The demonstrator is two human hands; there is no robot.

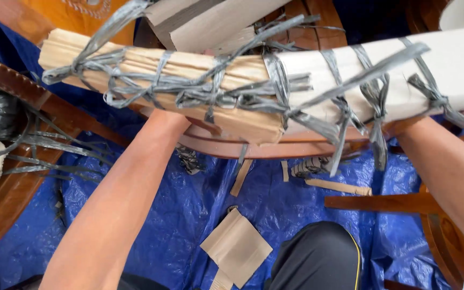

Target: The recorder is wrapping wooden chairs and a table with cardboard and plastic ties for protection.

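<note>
A long bundle (189, 64) wrapped in tan and pale cardboard lies across the top of the view. It is bound with knotted grey plastic strips (216, 94). My left forearm (124, 198) rises from the lower left and disappears under the bundle's tan middle part. My right forearm (452, 177) comes in from the right and goes under its pale end. The bundle hides both hands, so their grip cannot be seen. A curved brown wooden rail (275, 149) runs just below the bundle.
A crumpled blue tarp (178, 215) covers the floor, strewn with a cardboard scrap (236, 247) and cut strip pieces. My knee in black trousers (318, 258) is at the bottom. A curved wooden piece with grey strips (6, 209) lies left, a wooden slat (382, 203) right.
</note>
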